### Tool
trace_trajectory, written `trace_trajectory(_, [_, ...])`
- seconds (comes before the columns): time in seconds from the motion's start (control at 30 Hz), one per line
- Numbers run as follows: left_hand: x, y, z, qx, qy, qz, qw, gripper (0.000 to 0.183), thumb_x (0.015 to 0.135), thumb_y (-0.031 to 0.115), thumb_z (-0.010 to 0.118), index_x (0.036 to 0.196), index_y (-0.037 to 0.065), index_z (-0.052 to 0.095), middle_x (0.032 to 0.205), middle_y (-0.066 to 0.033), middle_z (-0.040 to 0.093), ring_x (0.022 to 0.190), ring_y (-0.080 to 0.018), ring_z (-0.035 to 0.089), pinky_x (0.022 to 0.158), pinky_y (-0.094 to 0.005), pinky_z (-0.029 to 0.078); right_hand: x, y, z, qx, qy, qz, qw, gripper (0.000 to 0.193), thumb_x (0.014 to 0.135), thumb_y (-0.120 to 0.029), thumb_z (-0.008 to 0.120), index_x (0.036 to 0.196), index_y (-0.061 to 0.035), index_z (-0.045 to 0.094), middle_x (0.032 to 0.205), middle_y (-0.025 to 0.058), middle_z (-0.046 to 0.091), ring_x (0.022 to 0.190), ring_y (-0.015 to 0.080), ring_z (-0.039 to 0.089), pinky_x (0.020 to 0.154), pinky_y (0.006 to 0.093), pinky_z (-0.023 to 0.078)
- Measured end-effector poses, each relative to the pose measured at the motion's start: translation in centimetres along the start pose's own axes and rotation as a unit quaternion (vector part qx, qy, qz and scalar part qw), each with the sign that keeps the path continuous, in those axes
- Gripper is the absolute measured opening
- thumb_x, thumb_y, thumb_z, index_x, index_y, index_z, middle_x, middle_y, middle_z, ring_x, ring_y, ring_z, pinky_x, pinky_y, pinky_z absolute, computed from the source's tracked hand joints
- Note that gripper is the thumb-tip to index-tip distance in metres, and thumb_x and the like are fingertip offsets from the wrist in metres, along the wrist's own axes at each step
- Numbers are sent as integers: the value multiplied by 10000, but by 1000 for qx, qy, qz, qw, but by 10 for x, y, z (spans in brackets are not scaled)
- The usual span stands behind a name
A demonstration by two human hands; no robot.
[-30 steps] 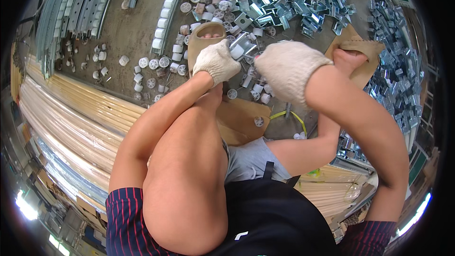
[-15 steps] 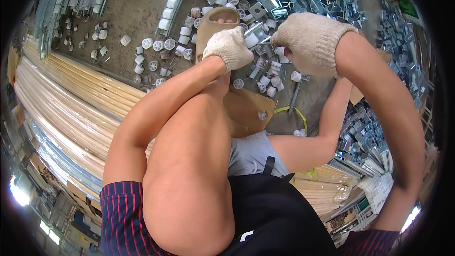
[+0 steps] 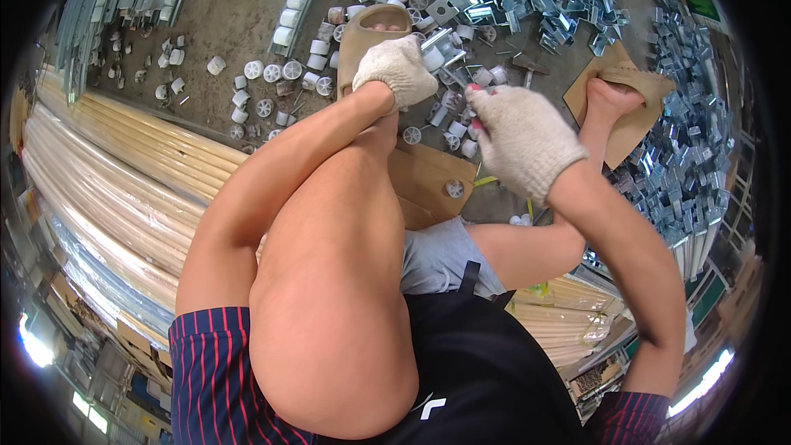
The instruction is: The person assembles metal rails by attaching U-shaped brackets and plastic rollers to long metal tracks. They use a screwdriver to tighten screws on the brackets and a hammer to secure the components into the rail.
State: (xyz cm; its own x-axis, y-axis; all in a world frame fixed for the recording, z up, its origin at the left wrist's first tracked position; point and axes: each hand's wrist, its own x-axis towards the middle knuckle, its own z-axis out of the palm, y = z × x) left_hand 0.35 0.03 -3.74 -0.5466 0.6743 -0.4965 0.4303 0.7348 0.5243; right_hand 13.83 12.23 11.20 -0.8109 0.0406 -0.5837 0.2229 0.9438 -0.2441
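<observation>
My left hand (image 3: 395, 72), in a cream knitted glove, is closed beside the tan slipper on my left foot. A shiny metal bracket (image 3: 446, 48) with a white part juts from its fingers. To the right, my gloved right hand (image 3: 527, 136) has its fingers bent close to the bracket. Small red bits show at its fingertips, and a thin grey strip lies just ahead of them; I cannot tell whether that strip is held. White plastic rollers (image 3: 317, 62) lie scattered around the slipper (image 3: 350, 49). A hammer (image 3: 529, 70) lies beyond my right hand.
Metal brackets (image 3: 568, 0) are heaped at the far right, with more (image 3: 688, 107) along the right side. Long plastic-wrapped strips (image 3: 107, 173) are stacked at left. Metal rails (image 3: 297, 4) with white rollers lie at the back. Cardboard (image 3: 428, 181) is under my legs.
My right hand has moved nearer and turned, uncovering the hammer and my right foot on cardboard. My left hand stays nearly in place with the bracket.
</observation>
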Motion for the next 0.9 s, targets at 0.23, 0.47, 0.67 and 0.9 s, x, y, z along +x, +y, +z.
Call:
trace_trajectory(0.23, [7,1,6,3,8,-10,1000,502,769,306,684,1200,54,731,1239,-269,733,1259,-416,665,1129,-449,485,-6,-26,45,58,122,64,989,260,949,-155,598,1101,46,660,910,265,732,882,413,749,774,510,605])
trace_trajectory(0.47, [5,5,-4,0,-20,-13,1000,508,800,316,670,1222,40,726,1217,-270,743,1219,-410,693,1088,-456,516,-5,-31,47,214,122,125,961,253,956,-184,582,1070,22,676,985,290,733,945,463,725,880,527,577])
trace_trajectory(0.67, [0,3,-2,-25,-14,-21,999,531,778,358,705,1202,41,723,1167,-261,757,1164,-410,716,1051,-461,535,-5,-8,14,255,73,115,957,279,947,-185,555,1044,24,712,1027,304,726,1024,482,699,946,522,556])
trace_trajectory(0.9, [-2,5,-2,-28,-12,-27,999,626,752,445,755,1227,39,705,1135,-264,761,1111,-427,732,1009,-481,558,6,-35,19,649,-75,235,719,331,993,-118,524,1270,65,515,938,253,717,678,329,766,552,430,621])
